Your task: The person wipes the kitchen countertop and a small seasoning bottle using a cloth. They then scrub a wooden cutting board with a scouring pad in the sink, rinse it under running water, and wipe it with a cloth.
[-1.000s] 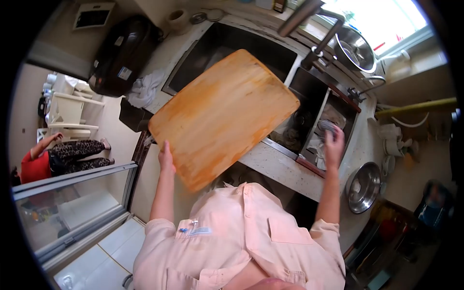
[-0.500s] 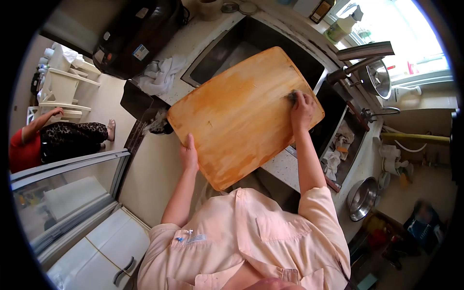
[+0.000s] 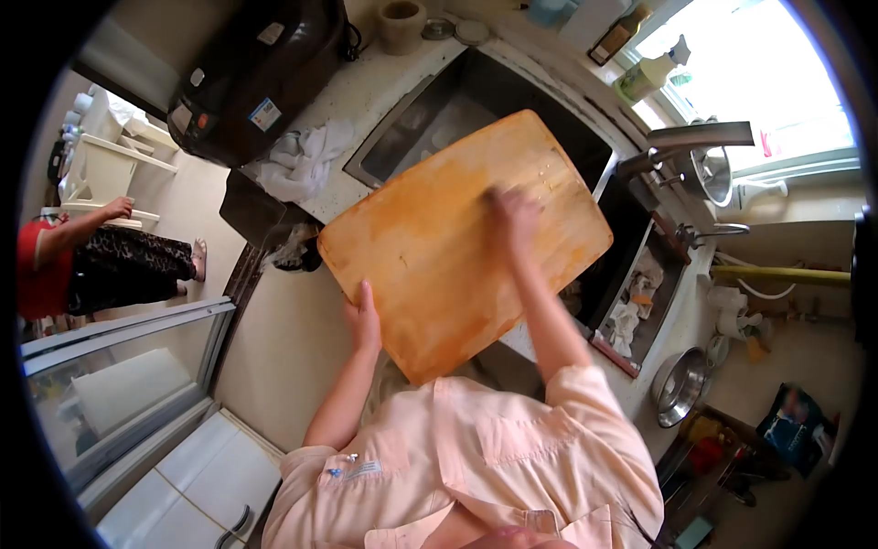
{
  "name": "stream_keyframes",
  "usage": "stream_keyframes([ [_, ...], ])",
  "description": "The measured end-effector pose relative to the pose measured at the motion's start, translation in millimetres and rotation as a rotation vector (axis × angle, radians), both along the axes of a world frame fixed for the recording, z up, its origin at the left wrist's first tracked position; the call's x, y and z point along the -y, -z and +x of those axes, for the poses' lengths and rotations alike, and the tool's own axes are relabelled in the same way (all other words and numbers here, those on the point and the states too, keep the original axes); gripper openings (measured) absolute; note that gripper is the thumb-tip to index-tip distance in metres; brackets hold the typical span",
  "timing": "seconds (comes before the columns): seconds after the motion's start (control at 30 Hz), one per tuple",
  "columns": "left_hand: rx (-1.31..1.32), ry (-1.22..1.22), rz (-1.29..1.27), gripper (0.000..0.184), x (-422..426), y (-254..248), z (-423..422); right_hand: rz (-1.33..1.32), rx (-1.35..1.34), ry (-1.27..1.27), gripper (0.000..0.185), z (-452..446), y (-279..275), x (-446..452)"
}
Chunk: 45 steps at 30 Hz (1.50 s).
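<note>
Left hand (image 3: 364,322) clasps the wooden board (image 3: 439,256) by its near edge, thumb on top. Curled over its face, the right hand (image 3: 517,218), motion-blurred, has something small and dark (image 3: 494,196), too smeared to name. Beyond the board's far edge I see the sink (image 3: 416,119); near its left corner, a white cloth (image 3: 302,163).

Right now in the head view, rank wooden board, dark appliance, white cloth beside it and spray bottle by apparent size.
Largest to smallest:
wooden board
dark appliance
white cloth
spray bottle
Nearness to the camera may enlarge the wooden board.
</note>
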<state>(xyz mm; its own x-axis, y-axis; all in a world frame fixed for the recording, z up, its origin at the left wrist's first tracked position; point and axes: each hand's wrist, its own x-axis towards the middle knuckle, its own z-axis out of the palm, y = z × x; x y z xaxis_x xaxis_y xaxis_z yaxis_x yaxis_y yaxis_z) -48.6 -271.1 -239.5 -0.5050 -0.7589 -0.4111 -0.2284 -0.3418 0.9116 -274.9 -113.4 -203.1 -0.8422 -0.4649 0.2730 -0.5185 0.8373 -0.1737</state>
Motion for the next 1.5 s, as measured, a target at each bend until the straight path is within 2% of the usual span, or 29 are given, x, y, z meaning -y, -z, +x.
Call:
stream_keyframes([
  [0.03,-0.014,-0.011,0.013,0.047,-1.5,4.1,-1.7,0.013,-0.166,-0.136,0.021,33.5,29.6,13.0],
  [0.07,-0.019,-0.014,0.016,0.047,-2.8,1.7,-4.1,-0.295,-0.159,-0.396,0.023,64.6,30.1,26.3],
  [0.2,0.015,0.0,0.024,0.05,-1.1,-7.9,-4.7,-0.376,-0.077,-0.204,0.02,-14.0,25.7,4.9],
  [0.23,0.028,0.007,0.028,0.051,-1.5,-8.9,-3.6,-0.414,0.043,0.032,0.019,-56.7,19.1,-15.5],
  [0.3,0.051,0.024,0.032,0.051,-1.7,-9.9,-2.0,-0.423,0.268,0.271,0.018,-80.1,7.9,-23.2],
  [0.33,0.057,0.035,0.034,0.052,-0.4,-11.3,-2.7,-0.397,0.371,0.274,0.017,-70.8,11.0,-15.9],
  [0.4,0.042,0.0,0.016,0.05,-1.5,-17.2,-5.9,-0.257,0.17,-0.002,0.019,-19.7,16.5,13.1],
  [0.43,0.037,-0.03,0.011,0.049,-4.7,-17.0,-7.9,-0.143,-0.123,-0.28,0.022,23.2,26.3,31.9],
  [0.5,0.038,-0.024,-0.006,0.048,-4.7,-9.9,-5.6,-0.346,-0.041,-0.464,0.026,57.4,0.6,61.1],
  [0.57,0.041,-0.012,-0.02,0.046,-0.7,-4.4,-4.8,-0.237,0.271,-0.204,0.02,-2.0,-2.9,62.0],
  [0.6,0.041,-0.005,-0.017,0.045,-0.4,-3.8,-4.0,0.054,-0.103,-0.165,0.016,-50.6,15.2,52.9],
  [0.7,0.059,0.012,-0.065,0.044,0.6,-3.1,-3.3,-0.321,-0.037,0.296,0.018,-124.5,10.1,29.3],
  [0.77,0.05,0.005,-0.05,0.044,-0.3,-4.1,-1.0,-0.067,-0.222,0.271,0.018,-114.8,7.6,25.8],
  [0.8,0.025,-0.014,-0.012,0.043,-0.9,-3.7,-2.4,-0.113,-0.177,0.059,0.022,-95.4,28.8,34.7],
  [0.83,0.001,-0.043,0.026,0.043,-2.6,-2.4,-4.8,-0.079,-0.014,-0.073,0.026,-60.2,30.4,56.0],
  [0.87,-0.004,-0.029,-0.001,0.043,-2.9,-1.7,-6.1,0.003,-0.073,-0.304,0.027,-18.9,21.2,81.3],
  [0.93,0.017,-0.004,-0.063,0.042,-1.2,-1.0,-0.7,-0.21,-0.09,-0.472,0.024,-6.5,17.8,89.7],
  [1.0,0.023,-0.017,-0.041,0.042,-0.5,-8.3,-1.5,-0.312,-0.126,-0.323,0.021,-75.3,25.0,75.3],
  [1.07,0.025,-0.021,-0.005,0.042,-0.7,-11.5,-4.8,-0.197,-0.042,0.085,0.018,-114.8,1.8,54.1],
  [1.13,0.036,-0.019,0.048,0.042,-0.2,-8.9,-1.0,-0.144,0.262,0.047,0.017,-97.1,9.4,66.8],
  [1.2,-0.015,-0.071,0.024,0.041,-0.5,3.2,0.9,0.11,-0.113,-0.181,0.017,-33.9,36.8,97.0],
  [1.23,-0.039,-0.093,0.014,0.041,-2.9,7.2,-0.2,0.058,-0.243,-0.415,0.02,15.8,24.5,118.7],
  [1.27,0.001,-0.062,0.017,0.04,-2.9,4.5,0.6,-0.175,0.103,-0.572,0.021,61.8,41.1,136.9],
  [1.37,0.055,-0.017,-0.028,0.039,5.5,1.3,2.4,-0.24,0.112,-0.643,0.026,62.0,17.5,152.9],
  [1.43,-0.005,-0.037,-0.089,0.039,0.4,7.3,3.0,-0.273,-0.037,-0.407,0.021,-4.2,15.8,136.5],
  [1.47,0.006,-0.035,-0.087,0.039,0.1,5.9,4.7,-0.327,-0.049,-0.246,0.022,-28.1,1.1,125.0],
  [1.5,0.01,-0.03,-0.089,0.04,1.2,4.2,3.6,-0.244,-0.008,-0.223,0.019,-23.9,-4.1,124.9],
])
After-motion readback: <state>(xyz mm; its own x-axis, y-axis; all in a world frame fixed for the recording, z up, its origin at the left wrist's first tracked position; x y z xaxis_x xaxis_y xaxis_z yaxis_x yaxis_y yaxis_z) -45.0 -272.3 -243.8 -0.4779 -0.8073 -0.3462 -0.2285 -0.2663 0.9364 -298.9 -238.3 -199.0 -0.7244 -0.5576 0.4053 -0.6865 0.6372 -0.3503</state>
